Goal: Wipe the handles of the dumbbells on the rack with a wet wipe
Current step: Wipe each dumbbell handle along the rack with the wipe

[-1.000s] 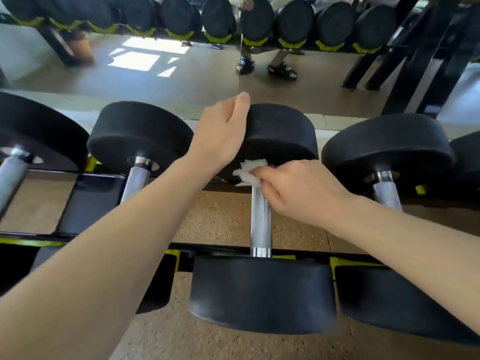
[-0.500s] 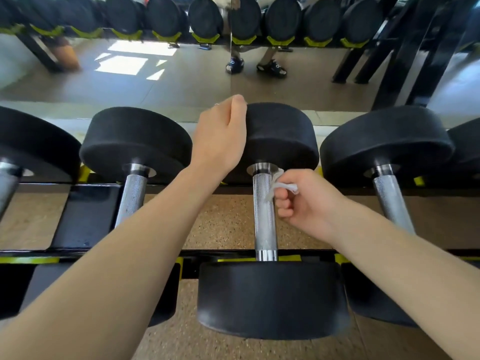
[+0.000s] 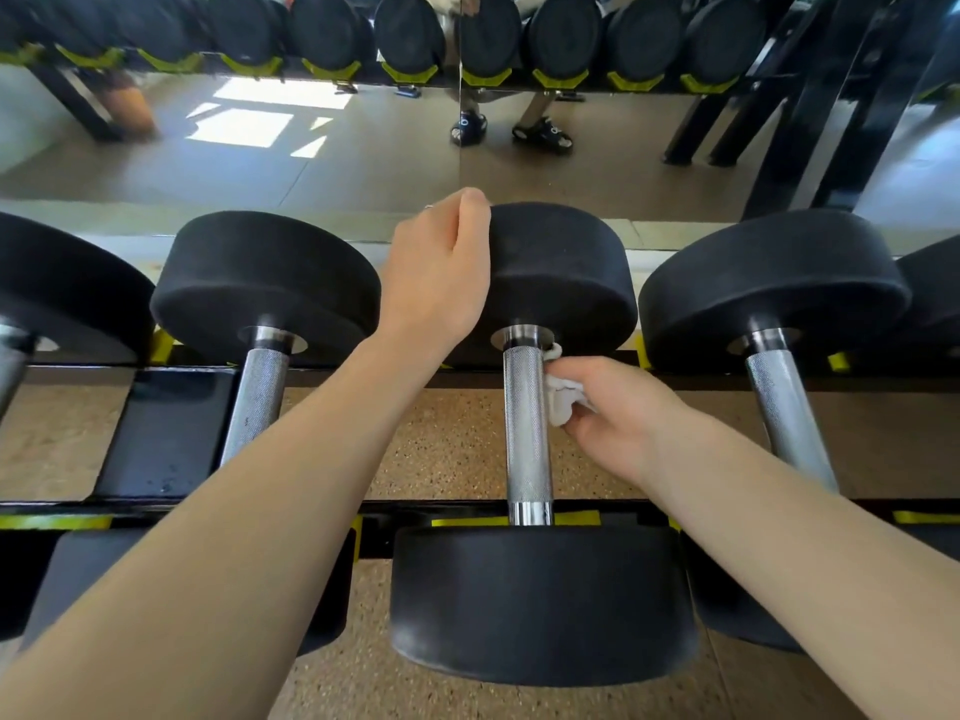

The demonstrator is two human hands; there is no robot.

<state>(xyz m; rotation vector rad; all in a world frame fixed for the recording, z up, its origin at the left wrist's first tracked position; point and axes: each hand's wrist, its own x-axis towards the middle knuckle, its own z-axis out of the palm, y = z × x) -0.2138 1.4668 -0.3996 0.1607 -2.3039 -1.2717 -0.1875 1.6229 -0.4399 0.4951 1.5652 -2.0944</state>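
Observation:
A black dumbbell lies on the rack in the middle of the view, its knurled steel handle pointing away from me. My right hand pinches a crumpled white wet wipe against the right side of that handle, near its far end. My left hand grips the left edge of the dumbbell's far head, fingers curled over its top. The near head sits below my arms.
More black dumbbells lie on either side, one with its handle to the left and one with its handle to the right. A mirror behind the rack reflects the floor, another dumbbell row and a person's feet.
My right hand with the wipe has come off the top of the handle and gone round to its right side. My left hand has stayed on the far head.

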